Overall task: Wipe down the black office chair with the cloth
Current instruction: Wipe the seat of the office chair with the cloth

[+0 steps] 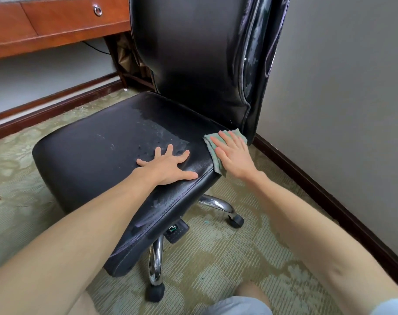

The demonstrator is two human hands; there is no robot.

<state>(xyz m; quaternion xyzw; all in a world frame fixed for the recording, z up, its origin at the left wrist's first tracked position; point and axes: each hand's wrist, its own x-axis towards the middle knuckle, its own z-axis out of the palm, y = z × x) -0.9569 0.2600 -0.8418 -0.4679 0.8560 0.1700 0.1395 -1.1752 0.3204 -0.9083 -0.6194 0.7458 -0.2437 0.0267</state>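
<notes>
While the right hand (233, 155) lies flat with straight fingers on the green cloth (219, 165), pressing rather than gripping it, the cloth sits on the rear right corner of the black office chair's seat (91, 155), at about three o'clock in the view, with one end draped over the seat's side edge. The left hand (168, 164) is also released, with fingers spread and palm down on the seat just beside the cloth at its nine o'clock, apparently bracing the chair.

From the cloth, nearly all the seat lies toward eight to ten o'clock. The seat's front-to-back axis runs roughly from seven o'clock to one o'clock. The right hand already bears on the cloth, so it is the one placed to wipe. A sweep across the seat would meet the left hand first, so that hand probably has to lift or shift. A dull, wet-looking patch (161, 133) lies just beyond the left fingertips at eleven o'clock.

Directly at twelve o'clock from the cloth rises the backrest (189, 53), its side trim worn and peeling. A grey wall (341, 87) and dark baseboard (318, 189) close in at three o'clock, leaving little room there. Far off at ten o'clock stands a wooden desk (57, 26), and the chrome base (216, 204) with its caster (235, 220) shows below at six o'clock.
</notes>
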